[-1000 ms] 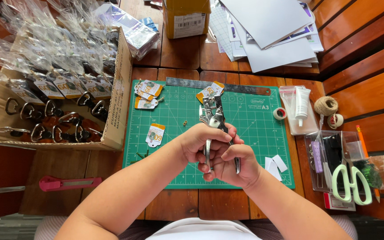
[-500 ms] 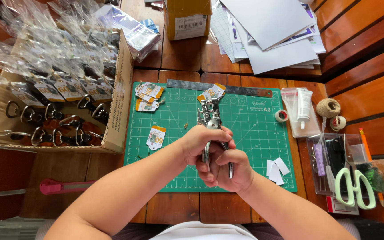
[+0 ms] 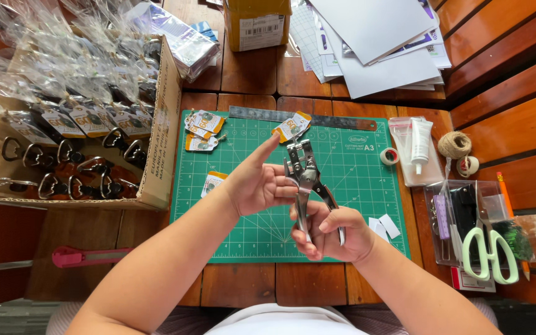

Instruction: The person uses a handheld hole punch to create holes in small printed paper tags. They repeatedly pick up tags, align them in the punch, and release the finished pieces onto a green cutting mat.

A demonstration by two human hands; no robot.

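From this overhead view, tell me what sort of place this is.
Probably a home craft or small packing bench: a green cutting mat on a wooden table, a cardboard box of bagged, tagged bottle openers, and punch pliers in the right hand, steadied by the left hand.

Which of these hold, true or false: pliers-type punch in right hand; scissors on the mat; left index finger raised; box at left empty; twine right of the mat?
1. The right hand holds the punch pliers by the handles. True.
2. The scissors lie on the cutting mat. False: in the clear tray, off the mat.
3. The left hand has its index finger raised. True.
4. The cardboard box is empty. False: full of bagged bottle openers.
5. The twine ball sits right of the mat. True.
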